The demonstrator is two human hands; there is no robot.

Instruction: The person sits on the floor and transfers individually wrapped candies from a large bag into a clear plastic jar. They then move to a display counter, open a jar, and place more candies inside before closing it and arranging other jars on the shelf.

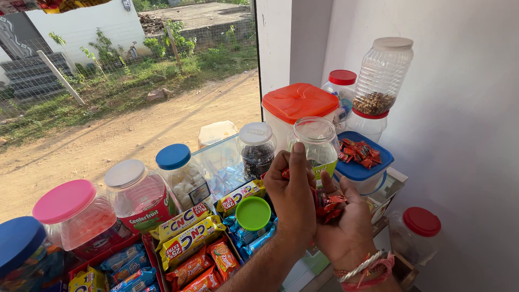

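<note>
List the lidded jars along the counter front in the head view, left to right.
Dark blue-lidded jar → pink-lidded jar → white-lidded jar → blue-lidded jar → white-lidded jar of dark sweets → open clear jar.

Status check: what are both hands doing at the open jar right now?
Left hand and right hand together, clutching red-wrapped candies. Open clear jar just beyond them, lid off. Green lid lies on the biscuit packs. Nothing blocking the jar mouth.

arms: bare, no sleeves | right wrist: silver bangle [361, 266], red-pink thread band [378, 270] | left wrist: bare
</note>
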